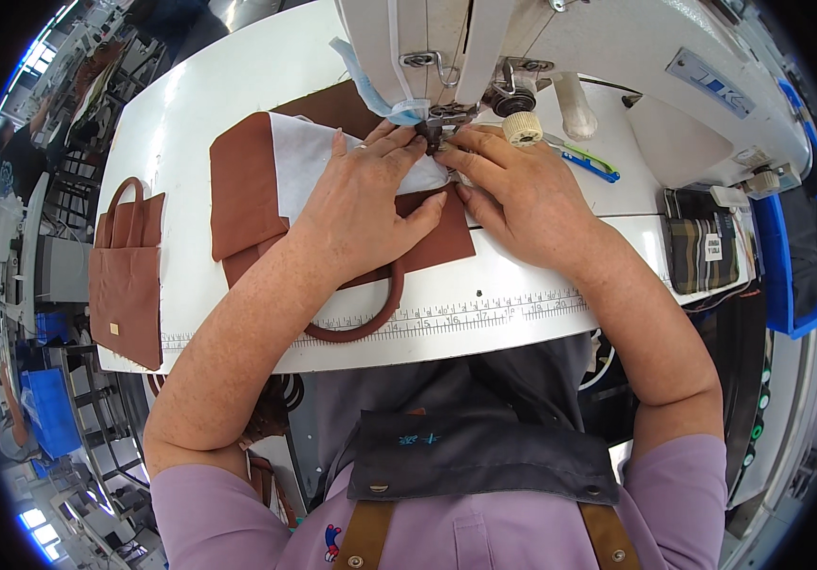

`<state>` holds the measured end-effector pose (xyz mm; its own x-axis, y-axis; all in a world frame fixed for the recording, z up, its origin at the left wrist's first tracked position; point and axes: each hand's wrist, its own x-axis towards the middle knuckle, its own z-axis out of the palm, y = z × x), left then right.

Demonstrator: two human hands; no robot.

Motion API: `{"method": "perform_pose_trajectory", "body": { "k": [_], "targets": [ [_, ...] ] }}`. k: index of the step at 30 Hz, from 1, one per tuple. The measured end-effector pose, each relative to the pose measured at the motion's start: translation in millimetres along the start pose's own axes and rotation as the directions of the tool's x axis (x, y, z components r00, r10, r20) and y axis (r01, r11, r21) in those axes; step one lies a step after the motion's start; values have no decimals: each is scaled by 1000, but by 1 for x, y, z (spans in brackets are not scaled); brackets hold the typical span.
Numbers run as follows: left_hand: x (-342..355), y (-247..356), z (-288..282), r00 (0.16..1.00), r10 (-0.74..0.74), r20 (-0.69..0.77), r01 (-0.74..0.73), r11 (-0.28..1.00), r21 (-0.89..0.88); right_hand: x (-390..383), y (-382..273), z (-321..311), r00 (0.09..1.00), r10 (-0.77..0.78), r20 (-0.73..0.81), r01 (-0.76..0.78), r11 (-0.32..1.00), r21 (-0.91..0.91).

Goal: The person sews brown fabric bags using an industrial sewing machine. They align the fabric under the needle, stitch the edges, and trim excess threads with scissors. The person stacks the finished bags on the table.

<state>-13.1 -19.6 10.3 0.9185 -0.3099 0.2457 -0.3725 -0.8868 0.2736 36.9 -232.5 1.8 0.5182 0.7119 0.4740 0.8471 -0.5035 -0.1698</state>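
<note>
Brown leather bag pieces (242, 195) with a white lining (306, 157) lie beneath the sewing machine's presser foot (434, 133). My left hand (370, 190) rests flat on the lining, its fingertips beside the foot and its thumb spread over the brown leather. From the other side, my right hand (522, 185) reaches its outstretched fingers to the material's edge at the foot, thumb apart. The needle point is hidden among the fingertips. A curved brown handle (370, 323) sticks out below the leather toward me, overlapping the ruler strip (470, 318).
Another brown bag piece with a handle (125, 285) lies at the table's left. Right of the foot are a blue-and-green thread snipper (584, 160) and the machine body (655, 57). A dark plaid pouch (698, 247) sits at the right edge, beside a blue bin (793, 256).
</note>
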Motion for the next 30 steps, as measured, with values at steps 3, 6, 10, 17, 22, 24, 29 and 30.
{"method": "perform_pose_trajectory", "body": {
  "k": [3,6,10,17,22,24,29,30],
  "targets": [
    [0,-1,-1,1000,14,-18,-13,1000,22,0,0,0,1000,-8,-16,7,1000,-14],
    [0,-1,-4,999,35,-35,-31,994,109,-1,0,-1,1000,15,3,-15,1000,-9],
    [-1,1,-7,998,48,-41,-40,986,162,-1,1,0,1000,-2,-15,2,1000,-7],
    [-4,8,-4,997,4,-78,-2,1000,28,-2,0,0,1000,-2,-20,1,1000,-22],
    [-3,2,-2,995,10,-104,-17,998,-60,-1,0,3,1000,-2,-19,2,1000,-17],
    [-2,2,-2,994,19,-103,-26,998,-66,-1,1,2,1000,-4,-12,4,1000,-14],
    [2,-2,-1,993,37,-112,-44,997,-64,1,0,1,1000,17,8,-17,1000,0],
    [2,-3,-1,994,37,-106,-44,997,-65,1,0,0,1000,15,7,-15,1000,-4]
  ]
}}
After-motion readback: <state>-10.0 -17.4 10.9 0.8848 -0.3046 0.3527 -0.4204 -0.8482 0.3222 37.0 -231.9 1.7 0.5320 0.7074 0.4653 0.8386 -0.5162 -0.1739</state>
